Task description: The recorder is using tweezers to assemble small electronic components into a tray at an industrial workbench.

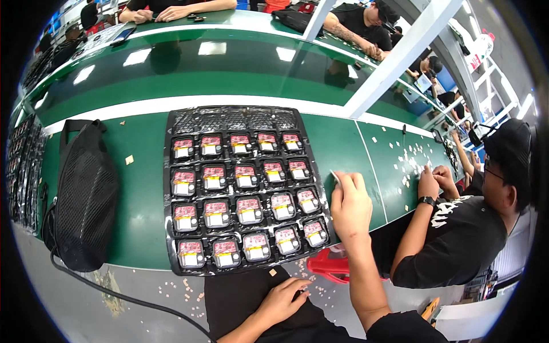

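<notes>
On the green table lies a black plastic tray (pixel 167 188) with rows of square pockets. Several small black-cased devices with red, yellow and white faces (pixel 246 176) sit in the pockets; the far row shows only shiny patterned plastic. Just off the tray's right edge, my right hand (pixel 351 208) is closed in a pinch, with a small thin whitish piece (pixel 334 177) poking out past its fingertips. What exactly the piece is cannot be made out. My left hand (pixel 284 300) rests over my dark-clad lap below the tray's near edge, fingers loosely stretched and holding nothing.
A black mesh bag (pixel 86 194) lies left of the tray, a black cable (pixel 131 303) running below it. Stacked black trays (pixel 23 171) stand far left. A co-worker (pixel 463 223) sits at right near scattered pale scraps (pixel 412 163). A red stool (pixel 329 266) stands below the table edge.
</notes>
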`<move>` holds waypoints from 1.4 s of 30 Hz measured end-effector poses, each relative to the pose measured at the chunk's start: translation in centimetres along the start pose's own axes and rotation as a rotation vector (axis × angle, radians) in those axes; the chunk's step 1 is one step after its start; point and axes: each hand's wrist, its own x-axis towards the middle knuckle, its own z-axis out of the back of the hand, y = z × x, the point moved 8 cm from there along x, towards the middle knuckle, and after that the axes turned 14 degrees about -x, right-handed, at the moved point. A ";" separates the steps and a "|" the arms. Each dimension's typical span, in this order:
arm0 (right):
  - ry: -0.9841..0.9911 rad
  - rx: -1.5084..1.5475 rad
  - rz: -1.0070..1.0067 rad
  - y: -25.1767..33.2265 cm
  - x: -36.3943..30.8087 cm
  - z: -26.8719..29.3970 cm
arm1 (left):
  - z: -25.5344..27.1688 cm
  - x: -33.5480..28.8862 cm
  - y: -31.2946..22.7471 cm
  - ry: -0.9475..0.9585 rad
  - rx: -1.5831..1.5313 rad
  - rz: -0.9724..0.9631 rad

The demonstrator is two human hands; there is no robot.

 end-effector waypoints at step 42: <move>0.242 0.548 -0.080 -3.1 -0.9 -0.7 | 0.2 0.5 0.5 -0.025 -0.031 0.093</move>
